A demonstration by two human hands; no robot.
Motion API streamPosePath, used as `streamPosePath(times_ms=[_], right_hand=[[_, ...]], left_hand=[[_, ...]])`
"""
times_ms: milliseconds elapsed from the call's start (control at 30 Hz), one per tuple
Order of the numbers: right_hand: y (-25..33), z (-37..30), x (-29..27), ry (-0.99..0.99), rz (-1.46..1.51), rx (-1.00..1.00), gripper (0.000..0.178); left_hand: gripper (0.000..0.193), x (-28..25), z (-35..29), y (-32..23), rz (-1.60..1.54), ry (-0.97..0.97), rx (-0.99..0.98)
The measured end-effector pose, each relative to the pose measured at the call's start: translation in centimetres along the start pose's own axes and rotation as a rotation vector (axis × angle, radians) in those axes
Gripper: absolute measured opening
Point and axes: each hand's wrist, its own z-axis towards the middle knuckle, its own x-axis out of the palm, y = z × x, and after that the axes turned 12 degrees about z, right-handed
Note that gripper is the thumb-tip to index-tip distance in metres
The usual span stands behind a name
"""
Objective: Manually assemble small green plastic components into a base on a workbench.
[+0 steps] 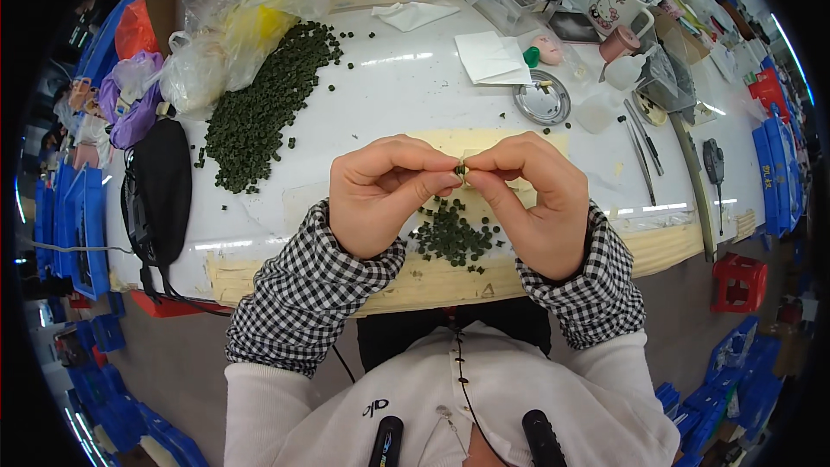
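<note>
Between my two hands sits a small dark green part (461, 170), pinched at the fingertips above the table's near edge. My left hand (376, 195) grips it from one side with thumb and forefinger. From the other side my right hand (534, 199) pinches it the same way; its fine shape is too small to make out. Just below the hands lies a small pile of dark green pieces (454, 235) on the yellowish taped edge. A much larger heap of dark green pieces (259, 117) spreads over the white table at the left.
Plastic bags (251, 26) lie behind the large heap. A black pouch (164, 195) rests at the left edge. Toward the back right are a round metal dish (542, 97), folded white tissue (491, 58) and a mug (619, 4). Tweezers (641, 160) lie at the right.
</note>
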Motion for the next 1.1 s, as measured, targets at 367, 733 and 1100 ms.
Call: streamPosePath(times_ms=[367, 733, 1100], right_hand=[[0.3, 0.0, 0.2, 0.022, -0.051, -0.051, 0.015], [-0.5, -0.3, 0.3, 0.017, -0.201, -0.236, 0.023], [-0.7, -0.5, 0.2, 0.014, -0.169, -0.224, 0.023]], left_hand=[[0.014, 0.2, -0.1, 0.0, 0.011, -0.017, -0.007], [0.013, 0.6, -0.3, 0.1, -0.054, -0.02, -0.082], [0.014, 0.2, -0.1, -0.2, 0.003, 0.007, -0.043]])
